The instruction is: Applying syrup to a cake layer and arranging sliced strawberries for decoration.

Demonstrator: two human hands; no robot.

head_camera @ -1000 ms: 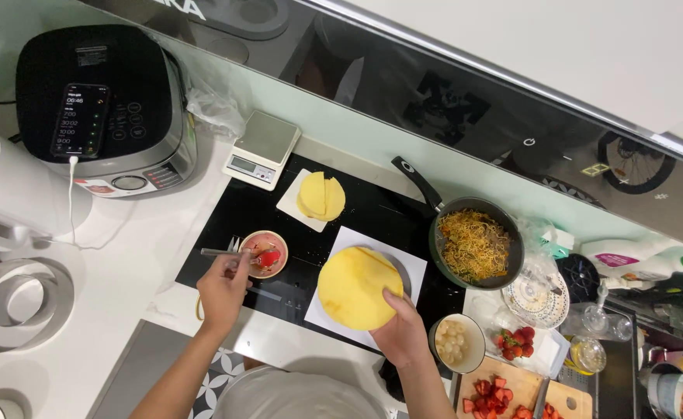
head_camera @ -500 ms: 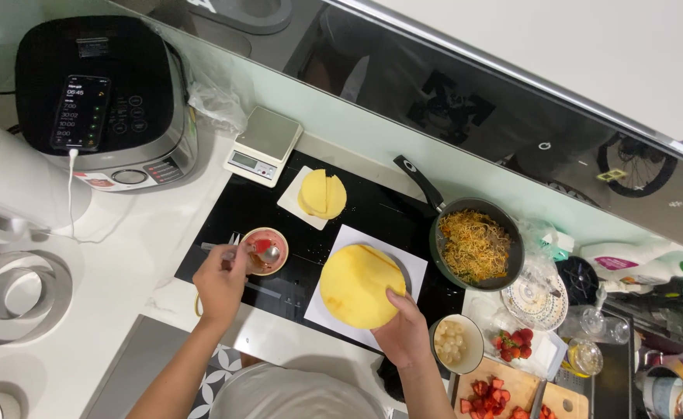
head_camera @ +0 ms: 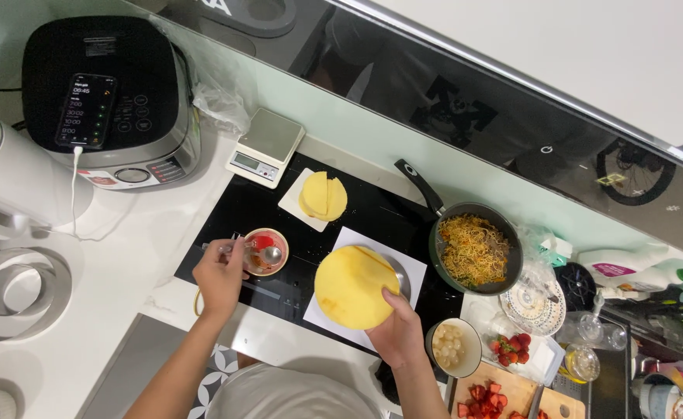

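Note:
My left hand (head_camera: 219,275) grips a metal spoon (head_camera: 268,253) whose bowl rests in a small bowl of red sauce (head_camera: 265,251) on the black cooktop (head_camera: 225,217). My right hand (head_camera: 398,332) holds the near edge of a round yellow flat cake (head_camera: 355,286), tilted over a metal dish (head_camera: 397,273) that stands on white paper (head_camera: 415,268). A second white paper at the back carries cut yellow cake pieces (head_camera: 324,196).
A dark pan of noodles (head_camera: 475,249) sits right of the cake. A kitchen scale (head_camera: 265,146), a black cooker with a phone (head_camera: 87,110) on top, a bowl of pale round pieces (head_camera: 452,346), strawberries (head_camera: 511,348) and a cutting board (head_camera: 497,397) surround the cooktop.
My left hand has moved the spoon from across the sauce bowl's left rim into the bowl. The yellow cake stays tilted in my right hand.

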